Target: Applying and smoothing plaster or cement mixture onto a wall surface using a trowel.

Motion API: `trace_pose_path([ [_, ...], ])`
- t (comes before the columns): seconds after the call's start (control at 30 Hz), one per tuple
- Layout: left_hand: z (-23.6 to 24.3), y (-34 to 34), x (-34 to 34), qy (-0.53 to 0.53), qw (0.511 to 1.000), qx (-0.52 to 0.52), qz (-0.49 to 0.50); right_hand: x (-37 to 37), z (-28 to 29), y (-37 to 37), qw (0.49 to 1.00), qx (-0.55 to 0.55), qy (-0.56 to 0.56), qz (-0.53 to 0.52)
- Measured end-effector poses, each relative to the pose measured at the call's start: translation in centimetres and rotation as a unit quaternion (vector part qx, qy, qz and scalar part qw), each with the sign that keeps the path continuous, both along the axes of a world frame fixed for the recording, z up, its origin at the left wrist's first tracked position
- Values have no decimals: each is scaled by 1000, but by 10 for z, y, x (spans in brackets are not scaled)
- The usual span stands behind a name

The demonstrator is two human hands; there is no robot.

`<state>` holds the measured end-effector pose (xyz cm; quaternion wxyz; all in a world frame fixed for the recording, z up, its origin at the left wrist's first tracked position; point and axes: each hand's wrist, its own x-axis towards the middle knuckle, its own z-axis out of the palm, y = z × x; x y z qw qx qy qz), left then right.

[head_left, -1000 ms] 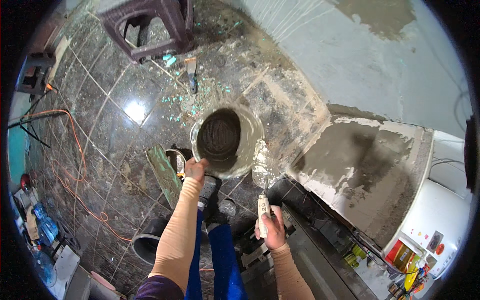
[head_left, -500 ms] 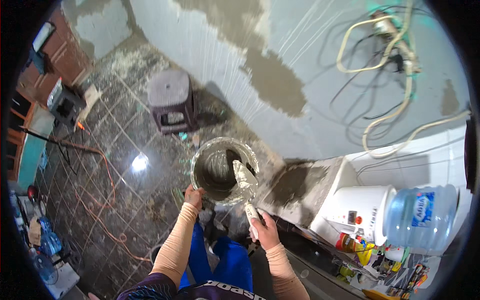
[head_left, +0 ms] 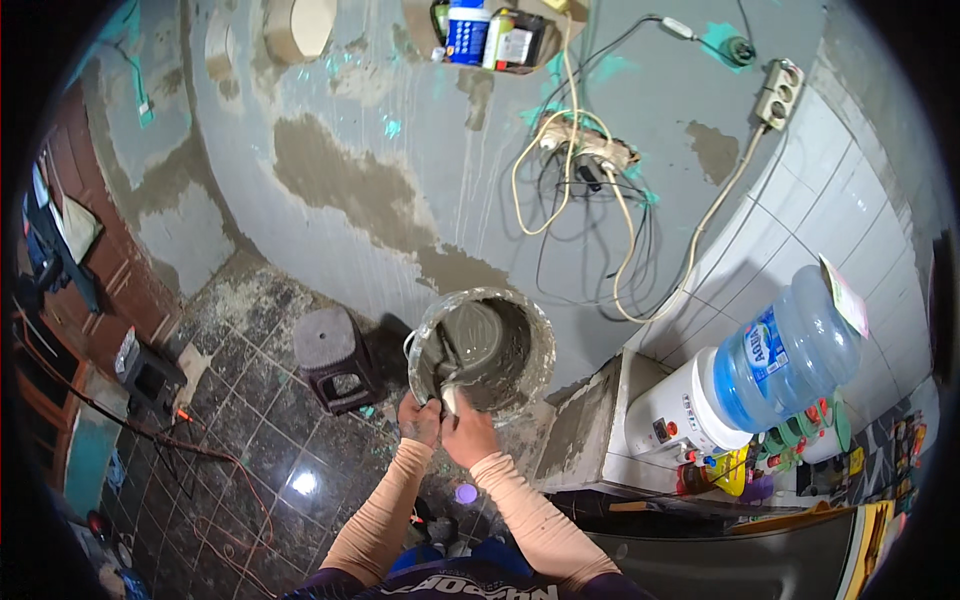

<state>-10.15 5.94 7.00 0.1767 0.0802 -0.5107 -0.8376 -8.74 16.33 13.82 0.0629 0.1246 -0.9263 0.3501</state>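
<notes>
While the left hand (head_left: 419,422) has hold of the near edge of the bucket (head_left: 534,365), the right hand (head_left: 470,438) is right beside it with a trowel (head_left: 449,402). The left hand is mostly closed, its fingers curled at the rim. Some of them are hidden, so I can't tell how tight the grip is. It probably holds on there so the bucket won't slip or tip. The right hand is closed around the trowel's pale handle. The other end goes over the rim and into the bucket, likely so it can reach the grey mix (head_left: 478,335) inside. The blade is hard to pick out.

The bucket is just ahead of both hands. Its open top faces the person, maybe so they can see in. The hands are close together, perhaps because both are busy at the same side of the rim.

Off to the left of the left hand is a dark stool (head_left: 334,350), which seems out of the arms' way. To the right of the right hand is a ledge (head_left: 585,425), and farther right a big blue water bottle (head_left: 785,345) sits on a white dispenser (head_left: 660,400).
</notes>
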Motion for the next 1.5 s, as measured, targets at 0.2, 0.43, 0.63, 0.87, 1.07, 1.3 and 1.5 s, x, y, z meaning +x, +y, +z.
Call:
trace_pose_path([
  [0.2,23,-24,-24,136,978,161,-3,-6,63,43,999,-42,-4,-1],
  [0.43,33,-33,-29,129,985,96,-62,-16,77,8,988,137,-27,68],
  [0.63,44,-45,-14,94,993,71,17,-21,106,33,992,98,40,66],
  [0.87,52,-38,-6,105,986,123,-26,2,102,22,979,174,-19,108],
  [1.07,52,-38,5,84,995,40,21,-7,114,40,990,101,99,23],
  [1.3,53,-48,5,100,991,84,2,7,111,49,967,217,-17,130],
  [1.5,51,-45,3,84,994,76,5,-1,113,40,975,211,2,68],
])
